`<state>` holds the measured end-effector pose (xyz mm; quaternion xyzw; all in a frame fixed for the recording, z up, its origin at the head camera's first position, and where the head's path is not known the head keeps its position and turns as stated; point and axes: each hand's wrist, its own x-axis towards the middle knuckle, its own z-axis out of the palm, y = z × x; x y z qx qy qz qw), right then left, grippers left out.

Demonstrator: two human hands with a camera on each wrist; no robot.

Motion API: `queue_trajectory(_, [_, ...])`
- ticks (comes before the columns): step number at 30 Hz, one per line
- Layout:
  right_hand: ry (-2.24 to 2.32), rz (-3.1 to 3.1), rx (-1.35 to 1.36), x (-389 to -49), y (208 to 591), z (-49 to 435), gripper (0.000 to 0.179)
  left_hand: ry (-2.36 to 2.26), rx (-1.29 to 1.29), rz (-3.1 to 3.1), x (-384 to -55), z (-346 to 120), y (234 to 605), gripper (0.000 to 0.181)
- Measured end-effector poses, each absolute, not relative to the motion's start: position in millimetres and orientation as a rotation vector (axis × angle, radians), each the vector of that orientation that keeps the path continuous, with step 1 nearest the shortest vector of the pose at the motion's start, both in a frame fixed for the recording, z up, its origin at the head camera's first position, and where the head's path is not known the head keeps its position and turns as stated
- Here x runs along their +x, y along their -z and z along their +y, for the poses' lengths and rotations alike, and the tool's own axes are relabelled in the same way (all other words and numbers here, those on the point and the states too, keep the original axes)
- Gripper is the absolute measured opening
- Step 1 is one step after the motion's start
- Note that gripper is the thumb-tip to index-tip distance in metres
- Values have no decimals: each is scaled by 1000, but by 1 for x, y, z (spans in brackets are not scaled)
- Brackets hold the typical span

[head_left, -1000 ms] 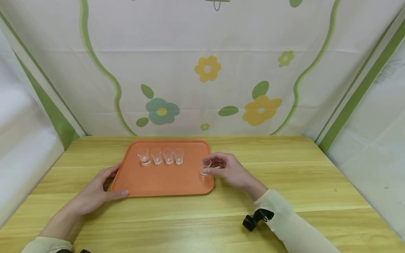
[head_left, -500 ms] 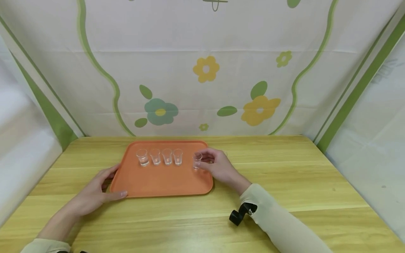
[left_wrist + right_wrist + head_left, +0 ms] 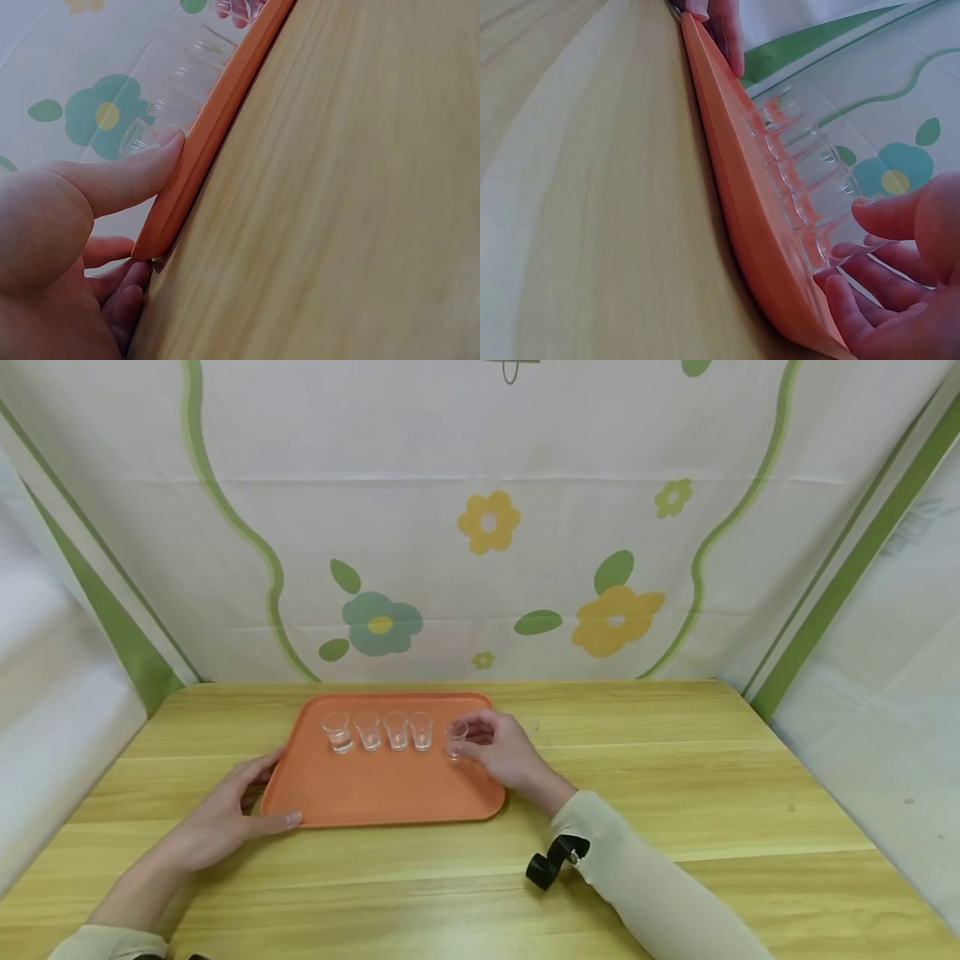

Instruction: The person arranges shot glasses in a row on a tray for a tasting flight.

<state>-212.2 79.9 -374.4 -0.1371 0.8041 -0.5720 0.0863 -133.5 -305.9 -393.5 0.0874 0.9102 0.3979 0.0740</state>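
Note:
An orange tray (image 3: pixel 375 793) lies on the wooden table. My left hand (image 3: pixel 213 827) grips its near left corner; in the left wrist view the thumb (image 3: pixel 135 176) presses on the rim while the other fingers lie at the corner. Several clear shot glasses (image 3: pixel 397 732) stand in a row across the tray's back half, the leftmost glass (image 3: pixel 340 735) looking a little wider. My right hand (image 3: pixel 506 752) pinches another shot glass (image 3: pixel 454 742) between thumb and fingers, just right of that row and upright over the tray. Its far side is partly hidden by the fingers.
A faint clear rim (image 3: pixel 531 724), like another glass, shows on the table (image 3: pixel 637 760) behind my right hand. A flower-patterned cloth (image 3: pixel 420 527) hangs right behind the table's back edge. White cloth sides (image 3: pixel 870 693) flank the table.
My right hand has moved left with its shot glass, from the tray's right edge to close beside the row. The left hand stays on the tray's corner.

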Motion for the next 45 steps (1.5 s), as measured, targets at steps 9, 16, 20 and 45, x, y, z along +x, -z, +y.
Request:
queue_trajectory(9, [1642,2460,-366,-216,377,71,30,-1186,264,2732,-134,-307,395,99])
queue_trajectory(16, [1639,2473,-360,-222,381,64,32,-1194,278,2739,-132,-309,397,97])
queue_trajectory(20, [1649,2485,-358,-225,382,62,30,-1196,279,2741,-131,-310,397,97])
queue_trajectory(45, [1796,2427,-326,-220,355,67,51,-1197,277,2731,-131,-309,395,97])
